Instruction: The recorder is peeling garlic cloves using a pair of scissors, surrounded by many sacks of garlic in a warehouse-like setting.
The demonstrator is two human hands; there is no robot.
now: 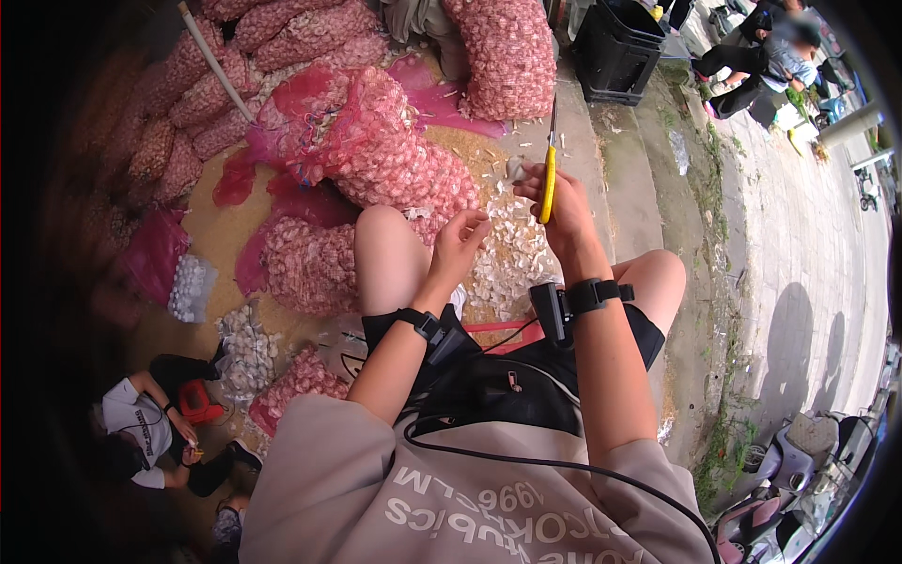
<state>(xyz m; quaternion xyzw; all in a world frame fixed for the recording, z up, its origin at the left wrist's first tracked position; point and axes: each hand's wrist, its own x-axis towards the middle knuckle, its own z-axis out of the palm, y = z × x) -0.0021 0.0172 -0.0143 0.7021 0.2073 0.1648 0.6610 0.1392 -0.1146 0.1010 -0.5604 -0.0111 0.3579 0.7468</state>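
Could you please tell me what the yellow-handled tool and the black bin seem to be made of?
Tool: handle probably smooth plastic, from its even, bright yellow; blade perhaps metal, being thin and straight.
Bin: likely rigid plastic, slightly shiny, from its stiff walls and highlights.

The tool handle [550,179] is yellow; the net sacks [512,56] are pink-red, the scattered peels [512,246] whitish, the 2 wrist straps [592,296] black, the shirt [334,470] taupe with white lettering [503,506].
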